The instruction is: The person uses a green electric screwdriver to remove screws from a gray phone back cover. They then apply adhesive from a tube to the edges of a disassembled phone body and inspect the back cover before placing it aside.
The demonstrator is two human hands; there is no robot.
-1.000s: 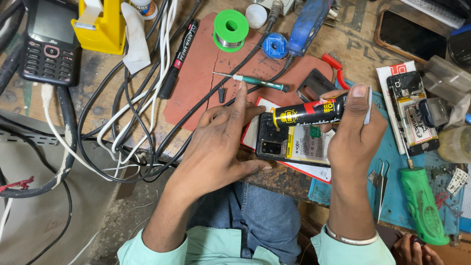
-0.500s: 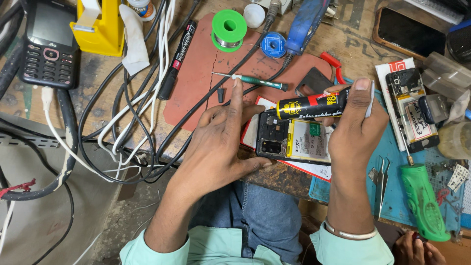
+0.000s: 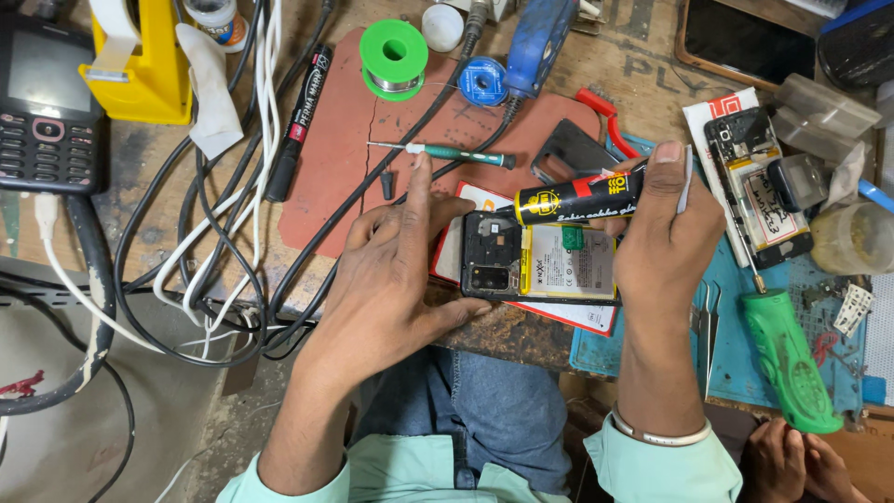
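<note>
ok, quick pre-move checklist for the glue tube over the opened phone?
1. Right hand grips the black and yellow glue tube: ok.
2. Left hand steadies the opened phone at its left edge: ok.
3. Phone back is off, battery and board exposed: ok.
4. Tube tip sits over the phone's upper edge; whether it touches: cannot tell.
5. Tube cap on or off: cannot tell.
6. Space around the phone: not ok, small screwdriver and black cables lie close by on the red mat.

opened phone (image 3: 540, 261) lies flat (battery showing); black-yellow glue tube (image 3: 577, 198) above.
</note>
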